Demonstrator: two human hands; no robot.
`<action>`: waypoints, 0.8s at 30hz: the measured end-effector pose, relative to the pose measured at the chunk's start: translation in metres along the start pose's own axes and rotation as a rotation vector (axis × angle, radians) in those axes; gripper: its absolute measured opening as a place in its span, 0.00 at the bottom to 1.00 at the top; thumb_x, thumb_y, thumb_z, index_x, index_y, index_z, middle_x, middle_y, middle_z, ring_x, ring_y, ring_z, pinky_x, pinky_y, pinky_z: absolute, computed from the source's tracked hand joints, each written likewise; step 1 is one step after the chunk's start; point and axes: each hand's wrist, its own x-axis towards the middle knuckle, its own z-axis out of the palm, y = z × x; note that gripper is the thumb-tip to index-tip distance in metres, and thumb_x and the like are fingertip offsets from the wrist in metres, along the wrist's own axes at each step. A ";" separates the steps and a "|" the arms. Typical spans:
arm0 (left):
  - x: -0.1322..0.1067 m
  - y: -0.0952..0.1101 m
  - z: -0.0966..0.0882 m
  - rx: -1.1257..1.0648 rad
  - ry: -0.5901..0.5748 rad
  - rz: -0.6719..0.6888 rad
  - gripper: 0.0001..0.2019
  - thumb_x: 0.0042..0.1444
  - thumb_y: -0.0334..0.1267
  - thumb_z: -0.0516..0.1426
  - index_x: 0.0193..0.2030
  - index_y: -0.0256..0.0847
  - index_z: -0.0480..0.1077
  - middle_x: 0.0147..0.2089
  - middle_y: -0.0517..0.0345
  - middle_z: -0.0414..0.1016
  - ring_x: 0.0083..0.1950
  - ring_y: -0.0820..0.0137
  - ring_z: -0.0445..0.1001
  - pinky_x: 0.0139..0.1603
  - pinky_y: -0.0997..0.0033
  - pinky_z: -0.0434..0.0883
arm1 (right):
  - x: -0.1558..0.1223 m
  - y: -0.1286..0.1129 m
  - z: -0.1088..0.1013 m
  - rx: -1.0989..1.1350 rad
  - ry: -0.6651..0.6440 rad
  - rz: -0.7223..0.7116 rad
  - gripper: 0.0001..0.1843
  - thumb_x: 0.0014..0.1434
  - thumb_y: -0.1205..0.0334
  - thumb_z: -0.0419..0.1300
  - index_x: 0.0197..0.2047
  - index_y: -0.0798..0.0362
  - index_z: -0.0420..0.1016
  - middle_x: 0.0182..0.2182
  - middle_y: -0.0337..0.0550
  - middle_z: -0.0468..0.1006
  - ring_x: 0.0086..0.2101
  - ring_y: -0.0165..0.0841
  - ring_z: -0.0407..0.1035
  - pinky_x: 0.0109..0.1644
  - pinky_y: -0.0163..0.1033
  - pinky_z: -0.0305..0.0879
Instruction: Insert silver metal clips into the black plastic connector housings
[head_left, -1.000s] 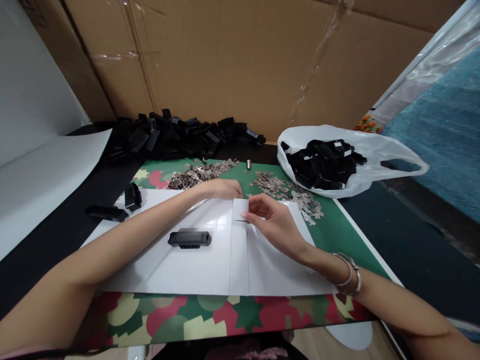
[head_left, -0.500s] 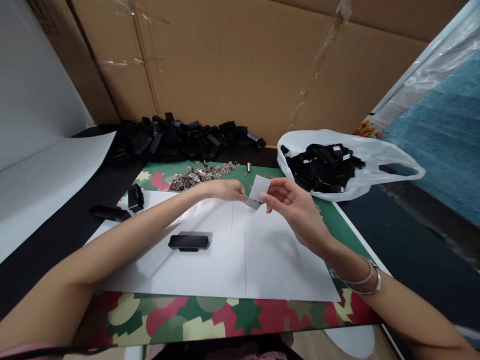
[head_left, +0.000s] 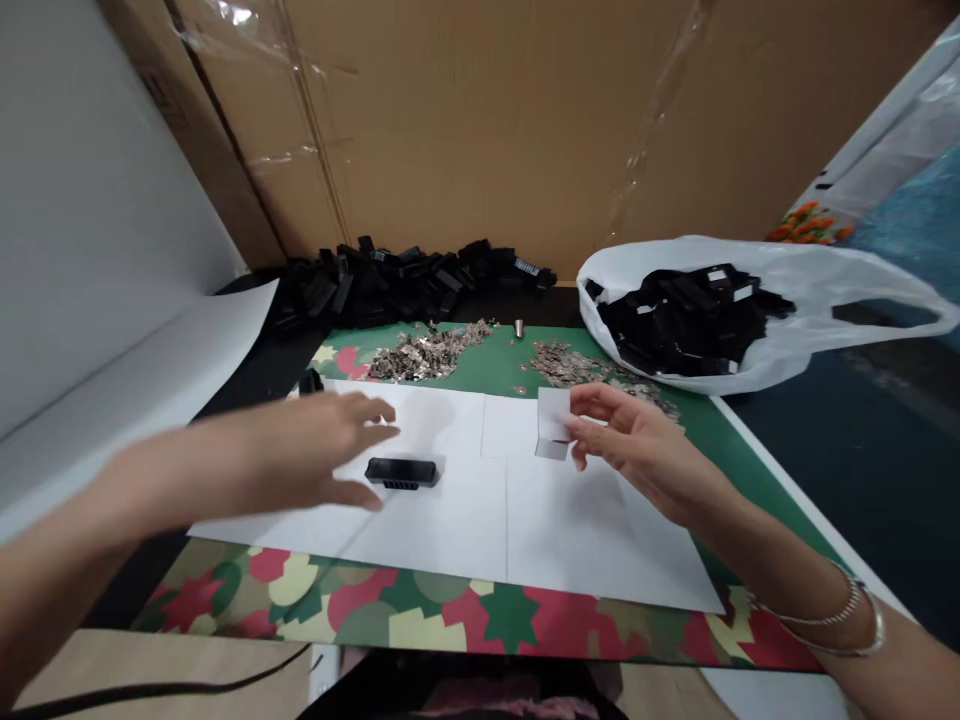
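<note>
My right hand (head_left: 634, 445) pinches a small white rectangular sticker (head_left: 553, 422), lifted off the white sheet (head_left: 525, 520) on the table. My left hand (head_left: 319, 455) hovers with fingers apart just left of a black plastic connector part (head_left: 402, 472) that lies on the sheet; thumb and fingers flank its left end without gripping it. Another black part (head_left: 309, 381) peeks out behind my left hand.
Two heaps of small metal pieces (head_left: 431, 352) (head_left: 570, 365) lie on the green patterned mat (head_left: 480, 620). A pile of black parts (head_left: 405, 280) sits against the cardboard wall. A white plastic bag (head_left: 795, 300) of black parts is at the right. White paper (head_left: 135, 370) lies left.
My right hand peeled the sticker off the sheet and carries it right. My left hand left the sheet's top edge and moved back toward the black part. The view shifted right.
</note>
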 end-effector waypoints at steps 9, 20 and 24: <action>0.003 0.028 0.059 -0.154 -0.027 -0.076 0.10 0.59 0.41 0.53 0.46 0.44 0.71 0.53 0.54 0.73 0.52 0.60 0.71 0.51 0.59 0.68 | -0.006 0.009 0.011 0.029 -0.139 0.119 0.13 0.53 0.54 0.62 0.37 0.52 0.67 0.32 0.37 0.66 0.27 0.26 0.67 0.26 0.33 0.61; 0.049 0.071 0.095 -0.389 0.119 -0.048 0.23 0.56 0.43 0.56 0.57 0.38 0.59 0.48 0.49 0.72 0.46 0.63 0.73 0.43 0.64 0.73 | -0.005 0.027 0.026 -0.077 -0.089 0.135 0.10 0.54 0.56 0.60 0.33 0.55 0.74 0.24 0.36 0.69 0.20 0.23 0.58 0.23 0.32 0.59; 0.046 0.068 0.104 -0.442 0.216 0.051 0.19 0.57 0.38 0.56 0.55 0.39 0.62 0.53 0.50 0.71 0.51 0.65 0.70 0.51 0.63 0.70 | -0.004 0.028 0.026 -0.084 -0.057 0.138 0.11 0.53 0.56 0.61 0.38 0.54 0.73 0.24 0.36 0.69 0.22 0.25 0.61 0.24 0.32 0.61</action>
